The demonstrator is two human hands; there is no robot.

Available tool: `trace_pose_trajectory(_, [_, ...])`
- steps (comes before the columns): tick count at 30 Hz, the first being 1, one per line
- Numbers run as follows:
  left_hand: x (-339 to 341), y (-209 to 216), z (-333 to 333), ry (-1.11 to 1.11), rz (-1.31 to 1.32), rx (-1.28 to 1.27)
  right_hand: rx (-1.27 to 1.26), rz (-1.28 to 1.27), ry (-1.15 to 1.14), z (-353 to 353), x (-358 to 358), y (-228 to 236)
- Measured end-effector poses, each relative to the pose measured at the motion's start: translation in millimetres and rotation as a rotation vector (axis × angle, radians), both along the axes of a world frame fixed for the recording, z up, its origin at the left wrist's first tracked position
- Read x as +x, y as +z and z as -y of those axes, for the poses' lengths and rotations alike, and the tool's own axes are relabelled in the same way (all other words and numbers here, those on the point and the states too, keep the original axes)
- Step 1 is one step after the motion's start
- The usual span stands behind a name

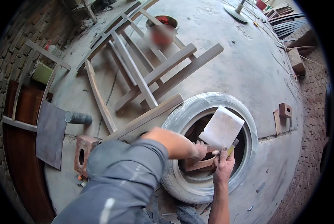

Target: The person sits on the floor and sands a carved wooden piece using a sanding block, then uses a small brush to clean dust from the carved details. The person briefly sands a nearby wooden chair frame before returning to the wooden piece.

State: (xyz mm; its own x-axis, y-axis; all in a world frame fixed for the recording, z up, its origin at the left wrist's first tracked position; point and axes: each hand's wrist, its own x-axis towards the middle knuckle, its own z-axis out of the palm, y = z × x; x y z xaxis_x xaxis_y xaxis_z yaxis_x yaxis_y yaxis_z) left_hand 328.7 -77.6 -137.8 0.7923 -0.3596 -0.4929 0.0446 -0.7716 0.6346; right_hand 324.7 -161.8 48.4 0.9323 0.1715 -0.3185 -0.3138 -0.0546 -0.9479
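My left hand (200,150), below a grey sleeve, has its fingers bent against a reddish-brown wooden piece (201,164) inside a dusty tyre (250,128). My right hand (223,166) has its thumb raised and its fingers closed at the lower corner of a pale square sheet (223,127). Beside those fingers sticks up a slim yellow and grey thing (231,148) whose kind I cannot make out. The wooden piece has narrow sides around a gap, and my hands hide part of it. The tyre lies flat on the floor, around both hands.
A wooden frame with slats (137,76) lies beyond the tyre, with a red-lined bowl (161,21) behind it. At left are a wooden box with an oval hole (85,151), a dark cylinder (79,118) and a leaning panel (50,134). Cables and a small box (285,110) lie right.
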Motion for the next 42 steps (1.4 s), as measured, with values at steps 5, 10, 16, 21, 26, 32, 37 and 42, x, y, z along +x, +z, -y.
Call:
trace_pose_trajectory(5, [-9.3, 157.1, -154.1, -0.3, -0.008, -0.229, 0.126, -0.103, -0.04, -31.5, 32.0, -11.1])
trace_pose_trajectory(10, [-50.7, 140.9, -260.2, 0.893, -0.177, -0.78, 0.187, -0.234, 0.15, -111.5, 3.3, -26.1])
trace_pose_trajectory(16, [-108.7, 103.0, -282.7, 1.367, -0.372, -1.231, 0.115, -0.351, 0.288, -178.0, -55.4, -56.2])
trace_pose_trajectory(21, [-101.5, 48.1, -312.5, 1.165, 0.412, -0.496, -0.393, 0.049, 0.682, -168.9, -36.7, -51.8])
trace_pose_trajectory(26, [-99.0, 20.1, -314.7, 1.032, 0.747, 0.001, -0.667, 0.643, 0.792, -141.0, 41.8, -35.2])
trace_pose_trajectory(32, [-97.2, -3.4, -308.5, 1.073, 0.885, -0.008, -0.688, 0.805, 0.823, -172.1, 82.2, -50.7])
trace_pose_trajectory(37, [-105.0, 4.6, -314.1, 1.006, 0.901, -0.069, -0.714, 0.925, 0.873, -205.1, 83.2, -72.0])
trace_pose_trajectory(42, [-123.6, 3.9, -322.4, 1.158, 0.793, -0.097, -0.68, 0.992, 0.989, -198.8, 94.7, -79.3])
